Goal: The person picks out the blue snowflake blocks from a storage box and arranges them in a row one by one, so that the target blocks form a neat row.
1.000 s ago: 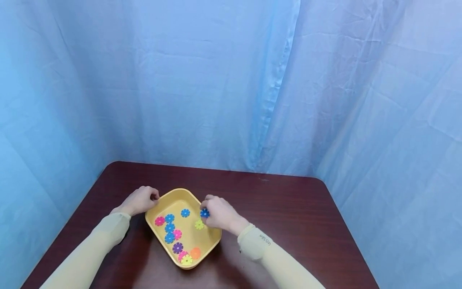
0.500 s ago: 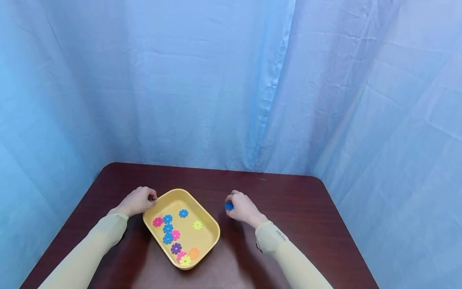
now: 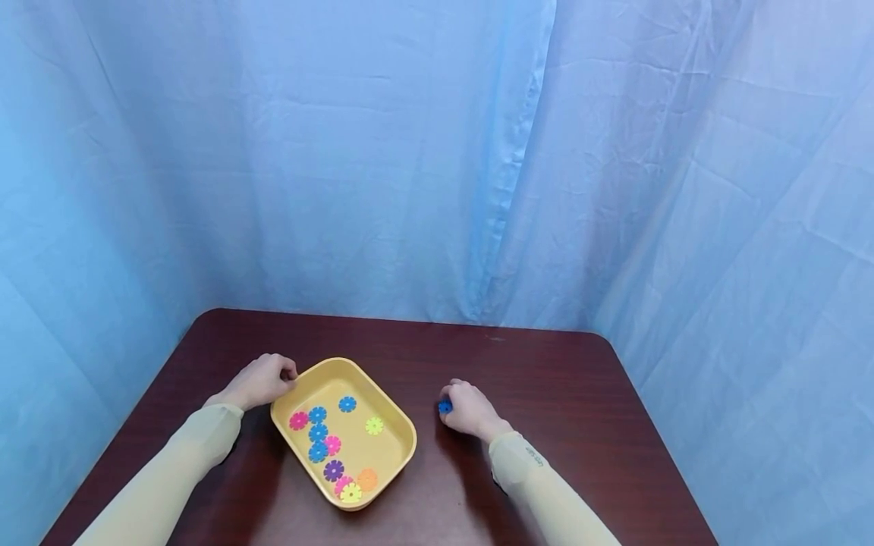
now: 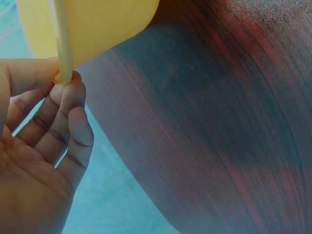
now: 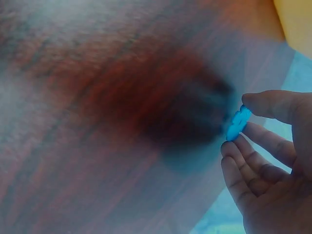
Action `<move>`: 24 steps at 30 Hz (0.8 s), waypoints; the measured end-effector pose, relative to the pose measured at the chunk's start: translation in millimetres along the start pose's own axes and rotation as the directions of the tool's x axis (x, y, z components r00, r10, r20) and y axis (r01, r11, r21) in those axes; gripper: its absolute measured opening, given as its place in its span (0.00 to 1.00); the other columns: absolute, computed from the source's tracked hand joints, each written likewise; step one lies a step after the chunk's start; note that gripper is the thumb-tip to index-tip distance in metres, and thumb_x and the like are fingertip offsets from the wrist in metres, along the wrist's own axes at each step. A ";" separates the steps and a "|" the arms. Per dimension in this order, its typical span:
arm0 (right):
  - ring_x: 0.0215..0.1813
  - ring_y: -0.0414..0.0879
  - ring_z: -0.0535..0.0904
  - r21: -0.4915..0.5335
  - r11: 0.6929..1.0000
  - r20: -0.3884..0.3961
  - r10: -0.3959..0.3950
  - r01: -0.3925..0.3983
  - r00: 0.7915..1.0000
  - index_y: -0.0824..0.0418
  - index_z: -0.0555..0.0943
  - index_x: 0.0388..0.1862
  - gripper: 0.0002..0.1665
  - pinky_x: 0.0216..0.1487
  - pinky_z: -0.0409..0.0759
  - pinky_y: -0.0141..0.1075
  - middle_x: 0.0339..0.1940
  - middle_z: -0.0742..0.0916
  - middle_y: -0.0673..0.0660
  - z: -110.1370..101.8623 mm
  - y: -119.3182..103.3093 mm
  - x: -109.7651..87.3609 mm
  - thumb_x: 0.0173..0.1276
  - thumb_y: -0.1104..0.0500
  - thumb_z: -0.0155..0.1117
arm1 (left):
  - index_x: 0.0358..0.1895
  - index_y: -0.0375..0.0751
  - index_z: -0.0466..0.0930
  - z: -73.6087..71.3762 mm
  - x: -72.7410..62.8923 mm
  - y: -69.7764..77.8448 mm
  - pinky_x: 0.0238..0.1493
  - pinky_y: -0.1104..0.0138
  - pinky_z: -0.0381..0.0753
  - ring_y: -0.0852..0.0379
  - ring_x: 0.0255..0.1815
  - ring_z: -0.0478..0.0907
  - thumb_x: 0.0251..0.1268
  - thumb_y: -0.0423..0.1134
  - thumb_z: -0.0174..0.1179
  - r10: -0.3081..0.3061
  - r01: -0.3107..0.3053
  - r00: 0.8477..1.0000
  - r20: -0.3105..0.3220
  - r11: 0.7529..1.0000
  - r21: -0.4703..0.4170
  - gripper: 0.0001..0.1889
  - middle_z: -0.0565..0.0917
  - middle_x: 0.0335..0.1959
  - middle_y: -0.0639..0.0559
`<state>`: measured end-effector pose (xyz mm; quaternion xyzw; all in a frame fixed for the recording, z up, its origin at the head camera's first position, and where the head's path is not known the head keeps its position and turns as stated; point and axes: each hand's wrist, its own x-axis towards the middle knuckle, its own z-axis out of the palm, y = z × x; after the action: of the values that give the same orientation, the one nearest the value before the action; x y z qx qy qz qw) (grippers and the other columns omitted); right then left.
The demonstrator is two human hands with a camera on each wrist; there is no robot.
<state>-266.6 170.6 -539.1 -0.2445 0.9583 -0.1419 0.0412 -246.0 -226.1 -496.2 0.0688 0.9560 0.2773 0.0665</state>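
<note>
A yellow tray (image 3: 392, 406) sits on the dark wooden table, left of the middle. My left hand (image 3: 262, 381) pinches its rim at the far left corner; in the left wrist view the thumb and fingertips grip the yellow edge (image 4: 62, 44). To the right of the tray, my right hand (image 3: 471, 411) holds a blue notched disc (image 5: 238, 124) between thumb and fingertips, low over the table. Inside the tray lie several flower-shaped discs: blue (image 3: 347, 404), pink (image 3: 298, 421), purple (image 3: 334, 471), orange (image 3: 367, 478) and yellow-green (image 3: 374, 426). Some overlap along the tray's left side.
The dark red-brown table (image 3: 546, 394) extends to both sides of the tray, with rounded far corners. Light blue curtains (image 3: 382, 167) hang behind it and at both sides.
My right hand has carried the blue disc out from over the tray to the right, then slightly nearer along the table. The left hand keeps its grip on the tray.
</note>
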 end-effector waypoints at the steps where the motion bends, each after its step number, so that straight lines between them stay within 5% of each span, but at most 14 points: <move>1: 0.33 0.44 0.75 0.005 1.000 0.002 0.000 0.000 1.000 0.61 0.86 0.41 0.10 0.37 0.78 0.37 0.38 0.81 0.53 1.6 0.8 -0.8 0.59 0.62 0.70 | 0.32 0.36 0.83 0.2 0.1 0.1 0.28 0.64 0.79 0.55 0.24 0.73 0.61 0.32 0.66 0.000 0.000 1.000 0.000 1.000 0.000 0.03 0.79 0.26 0.50; 15: 0.38 0.45 0.79 0.001 1.000 0.012 -0.002 0.002 1.000 0.62 0.85 0.45 0.15 0.42 0.81 0.40 0.40 0.82 0.54 4.3 2.4 -4.5 0.60 0.58 0.73 | 0.32 0.38 0.83 0.3 -0.3 2.7 0.28 0.64 0.79 0.54 0.24 0.73 0.61 0.31 0.65 -0.011 0.011 1.000 0.011 1.000 -0.005 0.02 0.78 0.25 0.50; 24: 0.45 0.50 0.82 -0.021 0.998 -0.023 -0.063 0.063 0.998 0.64 0.84 0.49 0.19 0.46 0.81 0.42 0.45 0.85 0.57 -18.2 -16.8 18.0 0.61 0.57 0.73 | 0.31 0.39 0.83 -0.8 -1.2 3.2 0.27 0.64 0.78 0.54 0.23 0.72 0.60 0.30 0.65 -0.009 0.009 1.000 0.002 1.000 0.004 0.02 0.77 0.24 0.50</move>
<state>-277.4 152.5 -517.0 -0.2732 0.9520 -0.1365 0.0229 -244.7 -224.0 -493.7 0.0648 0.9568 0.2748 0.0687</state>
